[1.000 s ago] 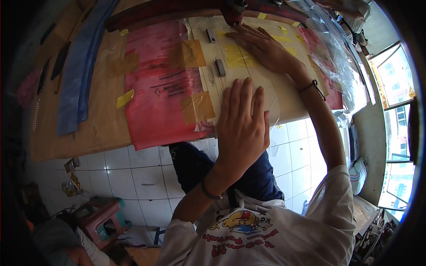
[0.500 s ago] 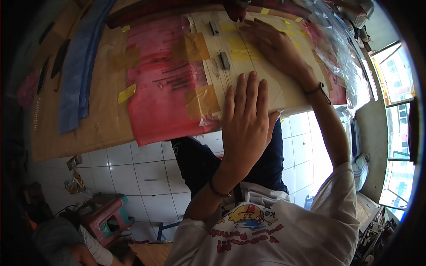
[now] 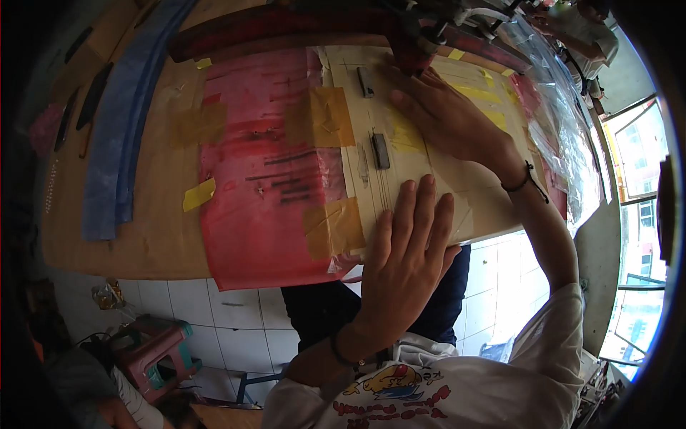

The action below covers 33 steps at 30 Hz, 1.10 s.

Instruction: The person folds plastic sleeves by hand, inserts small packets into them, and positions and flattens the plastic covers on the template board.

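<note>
My left hand [image 3: 411, 261] lies flat, fingers stretched out, on the near edge of a cream-coloured board surface [image 3: 464, 189]. My right hand [image 3: 457, 121] rests farther back on the same surface, fingers extended beside a dark red metal machine part [image 3: 411, 53] that hides some fingertips. Neither hand appears to grip anything. Left of my hands, a small dark bar [image 3: 380, 151] and a second dark bar [image 3: 365, 83] sit on thin drawn lines. A red sheet [image 3: 264, 207] is fixed alongside with brown tape [image 3: 332, 229].
A long dark red beam [image 3: 271, 32] spans the back of the table. Blue strips [image 3: 111, 179] and a dark knife-like tool [image 3: 93, 93] lie at left. Clear plastic [image 3: 564, 143] covers the right side. A pink stool [image 3: 153, 354] stands on the tiled floor; another person [image 3: 589, 43] is at far right.
The camera view has shifted, so the table and red beam appear lower and more of the machine shows. Both hands stay flat in nearly the same places on the surface.
</note>
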Tool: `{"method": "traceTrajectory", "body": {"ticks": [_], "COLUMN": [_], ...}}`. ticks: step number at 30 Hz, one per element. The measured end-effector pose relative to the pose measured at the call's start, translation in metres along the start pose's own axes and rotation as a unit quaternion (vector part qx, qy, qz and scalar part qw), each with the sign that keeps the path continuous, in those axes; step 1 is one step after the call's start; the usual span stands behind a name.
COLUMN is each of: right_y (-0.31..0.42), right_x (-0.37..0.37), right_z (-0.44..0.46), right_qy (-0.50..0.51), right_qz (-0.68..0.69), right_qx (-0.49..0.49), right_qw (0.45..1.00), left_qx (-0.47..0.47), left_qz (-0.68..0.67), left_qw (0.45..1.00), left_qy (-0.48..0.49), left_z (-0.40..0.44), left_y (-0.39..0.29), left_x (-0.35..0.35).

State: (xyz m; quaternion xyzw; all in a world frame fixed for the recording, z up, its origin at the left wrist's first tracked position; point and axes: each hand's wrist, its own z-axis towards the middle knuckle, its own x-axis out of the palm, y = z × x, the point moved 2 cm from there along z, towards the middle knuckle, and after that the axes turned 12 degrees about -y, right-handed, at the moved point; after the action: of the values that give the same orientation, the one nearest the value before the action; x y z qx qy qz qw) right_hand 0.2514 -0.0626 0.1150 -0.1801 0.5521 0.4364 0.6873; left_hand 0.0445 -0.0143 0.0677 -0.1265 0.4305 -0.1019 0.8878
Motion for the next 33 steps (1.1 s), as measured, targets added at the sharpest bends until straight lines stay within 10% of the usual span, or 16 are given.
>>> {"method": "traceTrajectory", "body": {"ticks": [33], "right_y": [-0.025], "right_x": [0.037], "right_z": [0.017], "right_qy": [-0.121], "right_qz": [-0.136], "right_qx": [-0.205], "right_qw": [0.962], "left_qx": [-0.052], "left_qz": [-0.053], "left_qw": [0.997], "left_qy": [0.037], "left_z": [0.010], "left_y": [-0.004], "left_x": [-0.010]}}
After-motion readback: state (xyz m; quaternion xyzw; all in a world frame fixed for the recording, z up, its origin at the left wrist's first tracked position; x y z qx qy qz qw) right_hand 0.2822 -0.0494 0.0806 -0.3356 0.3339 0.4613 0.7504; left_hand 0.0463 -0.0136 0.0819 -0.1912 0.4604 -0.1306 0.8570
